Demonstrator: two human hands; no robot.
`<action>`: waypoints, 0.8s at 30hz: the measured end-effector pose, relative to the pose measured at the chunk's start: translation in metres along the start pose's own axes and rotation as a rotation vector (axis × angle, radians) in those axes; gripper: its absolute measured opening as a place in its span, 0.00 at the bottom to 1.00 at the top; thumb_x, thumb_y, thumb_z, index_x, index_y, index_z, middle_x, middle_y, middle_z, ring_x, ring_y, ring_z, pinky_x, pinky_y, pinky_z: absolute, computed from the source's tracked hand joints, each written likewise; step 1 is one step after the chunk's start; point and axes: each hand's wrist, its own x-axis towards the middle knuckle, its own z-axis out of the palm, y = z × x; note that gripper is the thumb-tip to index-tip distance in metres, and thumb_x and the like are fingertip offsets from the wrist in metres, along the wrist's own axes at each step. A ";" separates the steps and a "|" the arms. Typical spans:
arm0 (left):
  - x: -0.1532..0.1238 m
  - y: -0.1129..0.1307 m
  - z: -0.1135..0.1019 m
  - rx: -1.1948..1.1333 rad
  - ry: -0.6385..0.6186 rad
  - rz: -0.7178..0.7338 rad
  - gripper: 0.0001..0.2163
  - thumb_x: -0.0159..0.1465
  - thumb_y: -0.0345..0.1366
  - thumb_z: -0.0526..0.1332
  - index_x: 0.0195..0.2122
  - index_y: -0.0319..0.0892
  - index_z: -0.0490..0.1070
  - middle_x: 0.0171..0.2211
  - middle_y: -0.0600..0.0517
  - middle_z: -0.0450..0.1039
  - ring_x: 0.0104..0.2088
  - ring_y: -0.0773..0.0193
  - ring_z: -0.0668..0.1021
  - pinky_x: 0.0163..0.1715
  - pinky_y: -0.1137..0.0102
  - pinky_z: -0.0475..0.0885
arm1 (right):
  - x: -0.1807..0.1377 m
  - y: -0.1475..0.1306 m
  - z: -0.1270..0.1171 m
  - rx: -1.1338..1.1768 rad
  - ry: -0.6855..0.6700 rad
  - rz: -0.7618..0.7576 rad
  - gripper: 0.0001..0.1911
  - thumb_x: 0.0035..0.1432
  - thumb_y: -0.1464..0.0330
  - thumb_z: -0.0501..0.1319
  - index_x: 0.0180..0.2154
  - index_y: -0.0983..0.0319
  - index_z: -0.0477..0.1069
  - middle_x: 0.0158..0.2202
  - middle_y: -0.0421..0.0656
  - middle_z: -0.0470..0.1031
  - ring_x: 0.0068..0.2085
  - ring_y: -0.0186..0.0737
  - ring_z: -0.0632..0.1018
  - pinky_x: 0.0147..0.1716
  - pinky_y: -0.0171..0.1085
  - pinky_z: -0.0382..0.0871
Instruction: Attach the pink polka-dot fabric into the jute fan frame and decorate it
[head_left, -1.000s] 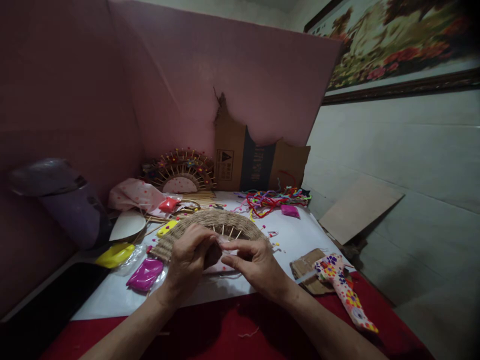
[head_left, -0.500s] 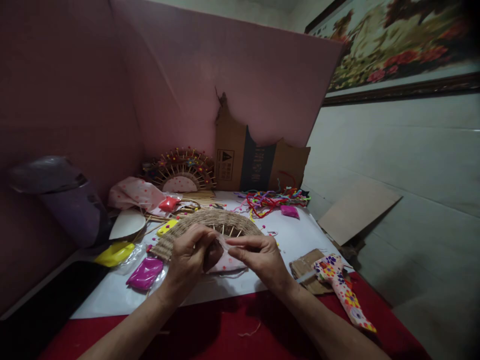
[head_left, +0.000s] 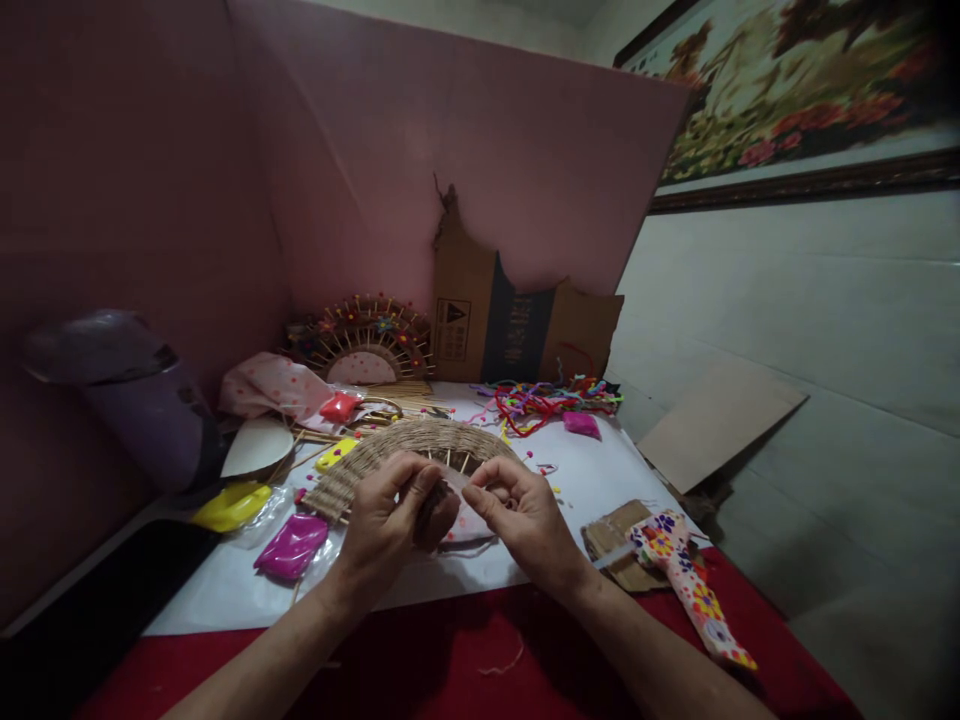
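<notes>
Pinched between my two hands is a thin, whitish, see-through strip [head_left: 453, 479] that looks like plastic film. My left hand [head_left: 390, 515] is closed on one end of it, fingers curled. My right hand [head_left: 534, 520] grips the other end with thumb and forefinger. Just behind and below them lies a half-round woven twine fan [head_left: 409, 440] with thin sticks and a dotted pink cloth centre [head_left: 471, 526], partly hidden by my hands.
A magenta clay packet [head_left: 292, 546] and a yellow clay packet [head_left: 231, 507] lie left. A flower-patterned glue gun [head_left: 686, 570] rests on cardboard at right. Behind stand a finished fan [head_left: 367, 340], tangled pipe cleaners [head_left: 532, 405] and torn cardboard [head_left: 466, 270]. A dark phone-like slab [head_left: 127, 580] lies front left.
My right hand's fingers have curled in from a straighter pinch, and my left hand has turned slightly. The strip stays between them. The view has shifted a little.
</notes>
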 end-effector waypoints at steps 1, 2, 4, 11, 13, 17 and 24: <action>0.000 0.001 0.000 -0.009 -0.018 -0.014 0.10 0.62 0.39 0.56 0.26 0.43 0.70 0.22 0.54 0.68 0.24 0.67 0.70 0.23 0.71 0.66 | 0.000 0.000 0.000 0.004 0.007 0.002 0.13 0.55 0.59 0.59 0.28 0.62 0.64 0.16 0.32 0.56 0.18 0.26 0.56 0.16 0.29 0.46; 0.000 0.001 0.000 -0.018 -0.036 -0.025 0.10 0.62 0.40 0.56 0.26 0.43 0.70 0.23 0.54 0.68 0.25 0.67 0.70 0.24 0.72 0.66 | 0.000 0.001 0.000 0.003 0.016 -0.002 0.13 0.55 0.59 0.59 0.28 0.62 0.63 0.16 0.32 0.56 0.18 0.26 0.56 0.16 0.29 0.46; 0.001 0.003 -0.001 -0.024 -0.058 -0.030 0.09 0.61 0.39 0.57 0.27 0.42 0.71 0.23 0.54 0.68 0.25 0.67 0.70 0.25 0.72 0.66 | 0.000 0.001 0.000 0.004 0.043 -0.025 0.13 0.55 0.59 0.59 0.29 0.62 0.63 0.17 0.32 0.57 0.18 0.26 0.58 0.17 0.29 0.48; 0.010 0.005 -0.010 -0.068 0.106 -0.101 0.10 0.60 0.40 0.58 0.25 0.40 0.70 0.20 0.56 0.66 0.22 0.69 0.68 0.22 0.74 0.64 | 0.003 0.007 -0.001 0.155 0.116 0.009 0.16 0.56 0.57 0.58 0.40 0.60 0.61 0.17 0.30 0.58 0.16 0.25 0.55 0.14 0.27 0.48; 0.013 0.002 -0.013 -0.117 0.151 -0.168 0.11 0.60 0.42 0.58 0.26 0.40 0.69 0.18 0.57 0.64 0.19 0.70 0.66 0.18 0.75 0.62 | 0.005 0.009 -0.002 0.203 0.111 0.042 0.15 0.56 0.57 0.58 0.39 0.61 0.62 0.22 0.34 0.62 0.18 0.26 0.62 0.15 0.27 0.55; 0.027 0.002 -0.026 -0.115 0.247 -0.219 0.13 0.57 0.45 0.60 0.26 0.40 0.69 0.19 0.57 0.65 0.18 0.71 0.67 0.17 0.76 0.61 | 0.007 0.009 -0.001 0.291 0.036 0.073 0.14 0.54 0.58 0.60 0.37 0.63 0.66 0.28 0.39 0.69 0.23 0.29 0.69 0.19 0.29 0.64; 0.043 0.028 -0.085 0.202 0.160 -0.265 0.15 0.50 0.48 0.62 0.22 0.38 0.72 0.18 0.55 0.68 0.18 0.69 0.67 0.18 0.75 0.60 | 0.006 0.005 -0.006 0.387 0.052 0.087 0.15 0.47 0.59 0.66 0.30 0.64 0.69 0.15 0.32 0.62 0.12 0.21 0.55 0.09 0.25 0.47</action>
